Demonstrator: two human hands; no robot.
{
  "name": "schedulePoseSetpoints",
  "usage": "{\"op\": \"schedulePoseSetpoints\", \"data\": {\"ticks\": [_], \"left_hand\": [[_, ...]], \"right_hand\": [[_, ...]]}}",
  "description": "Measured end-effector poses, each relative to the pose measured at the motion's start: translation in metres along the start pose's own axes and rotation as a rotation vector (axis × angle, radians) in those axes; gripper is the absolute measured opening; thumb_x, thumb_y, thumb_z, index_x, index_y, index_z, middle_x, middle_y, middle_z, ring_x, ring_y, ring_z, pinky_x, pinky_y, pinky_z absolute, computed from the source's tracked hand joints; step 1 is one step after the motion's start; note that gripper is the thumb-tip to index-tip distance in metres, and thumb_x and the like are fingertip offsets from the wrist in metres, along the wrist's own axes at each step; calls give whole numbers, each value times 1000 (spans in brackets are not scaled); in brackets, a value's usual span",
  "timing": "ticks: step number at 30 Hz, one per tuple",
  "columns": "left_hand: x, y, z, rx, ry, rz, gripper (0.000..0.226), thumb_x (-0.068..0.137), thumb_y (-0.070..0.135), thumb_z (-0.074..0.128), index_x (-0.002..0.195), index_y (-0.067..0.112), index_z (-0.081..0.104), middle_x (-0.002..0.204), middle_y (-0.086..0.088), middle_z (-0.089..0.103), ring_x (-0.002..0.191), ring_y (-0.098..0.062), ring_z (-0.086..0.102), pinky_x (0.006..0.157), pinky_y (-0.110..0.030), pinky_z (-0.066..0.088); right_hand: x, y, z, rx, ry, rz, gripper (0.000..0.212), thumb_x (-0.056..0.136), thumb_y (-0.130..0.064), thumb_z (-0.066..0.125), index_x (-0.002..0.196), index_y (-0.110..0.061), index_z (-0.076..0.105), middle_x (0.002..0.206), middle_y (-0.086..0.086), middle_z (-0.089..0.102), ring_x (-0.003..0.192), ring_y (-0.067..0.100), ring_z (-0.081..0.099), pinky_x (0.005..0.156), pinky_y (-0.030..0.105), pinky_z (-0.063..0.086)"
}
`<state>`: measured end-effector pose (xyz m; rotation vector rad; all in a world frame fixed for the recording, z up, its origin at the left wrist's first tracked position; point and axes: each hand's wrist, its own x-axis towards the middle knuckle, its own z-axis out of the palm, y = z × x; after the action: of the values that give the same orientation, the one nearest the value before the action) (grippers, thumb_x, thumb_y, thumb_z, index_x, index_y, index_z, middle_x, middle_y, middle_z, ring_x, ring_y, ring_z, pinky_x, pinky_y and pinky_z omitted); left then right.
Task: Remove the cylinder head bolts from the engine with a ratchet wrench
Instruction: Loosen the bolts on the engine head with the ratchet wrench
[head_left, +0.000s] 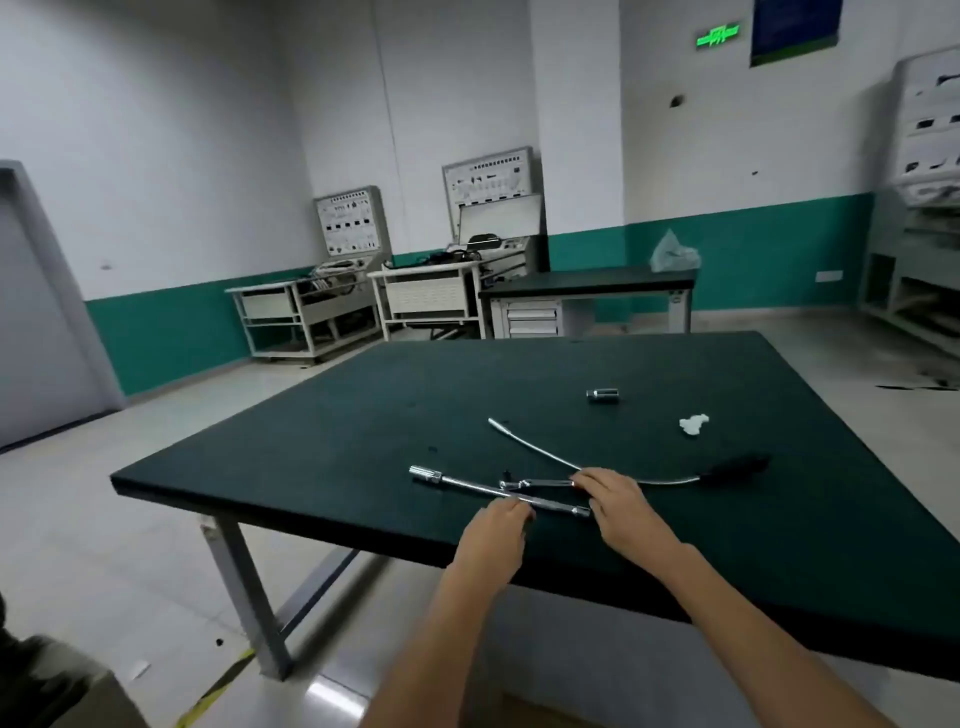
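Observation:
A long chrome extension bar (467, 484) with a socket on its left end lies near the front of the dark green table (363, 415). My left hand (496, 530) reaches in from below, and its fingers curl over the middle of this bar. Just behind the bar lies a short chrome ratchet wrench (535, 483). My right hand (621, 501) rests with straight fingers on the ratchet's right end, its thumb beside the bar's right tip. No engine is in view.
A flexible pick-up tool (623, 475) with a black handle curves behind my right hand. A loose socket (602, 395) and a crumpled white wad (693, 423) lie farther back. Benches, training panels and a second table (587, 286) stand along the far wall.

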<state>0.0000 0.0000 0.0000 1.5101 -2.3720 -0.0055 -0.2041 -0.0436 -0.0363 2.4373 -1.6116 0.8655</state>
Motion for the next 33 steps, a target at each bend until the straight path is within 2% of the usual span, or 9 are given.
{"op": "schedulePoseSetpoints", "data": {"ticks": [5,9,15,21,24,26,29,31,33], "left_hand": [[32,-16,11,214,-7,97,54,87,-5,49,138,11,39,143,-3,40,131,-21,36,107,-29,29],[52,-26,27,406,-44,180,52,92,3,48,141,10,32,146,-7,36,135,-23,30,111,-35,26],[70,-28,33,585,-50,358,37,95,5,43,132,7,37,138,-11,41,124,-31,36,101,-40,32],[48,-34,26,536,-6,440,37,92,0,38,129,5,35,135,-14,39,112,-32,48,92,-39,38],[28,-35,-1,411,49,393,43,86,-9,38,127,3,38,128,-14,42,106,-30,48,92,-37,37],[7,-32,-27,333,108,374,45,82,-11,33,124,1,43,123,-15,47,104,-30,49,92,-35,39],[-37,-31,-67,289,275,373,48,72,-4,26,108,2,56,101,-10,60,85,-25,58,78,-30,50],[-73,-37,-91,238,350,342,42,69,-6,36,104,5,55,93,-5,62,80,-21,60,75,-28,50],[-111,-44,-116,224,429,281,42,65,-12,59,103,6,58,92,-3,65,80,-19,61,74,-26,51]], "right_hand": [[28,12,20,-6,-84,46,58,88,2,42,141,-18,32,145,-4,33,134,10,26,110,20,10],[37,16,26,33,-104,45,39,93,-16,47,132,-19,45,132,-4,49,121,12,41,102,19,22],[33,14,22,-138,-32,74,20,91,-35,50,108,-26,54,108,-13,53,104,7,45,85,21,30],[28,6,19,-252,70,110,22,90,-42,50,85,-21,57,81,-8,61,77,12,57,64,24,35],[28,2,15,-237,103,142,22,93,-41,43,86,-22,53,80,-9,59,70,9,55,55,20,31],[27,-2,10,-191,109,122,18,94,-37,43,90,-22,52,82,-8,58,69,8,54,56,20,31],[20,-25,9,-67,106,67,16,91,-22,52,105,-15,58,92,-2,65,79,15,62,64,25,43],[11,-59,11,97,112,41,21,87,-11,57,109,-13,58,89,0,66,75,17,62,64,30,48],[0,-110,7,396,116,50,17,86,-7,58,99,-18,57,72,-6,62,58,9,55,56,26,44]]}}
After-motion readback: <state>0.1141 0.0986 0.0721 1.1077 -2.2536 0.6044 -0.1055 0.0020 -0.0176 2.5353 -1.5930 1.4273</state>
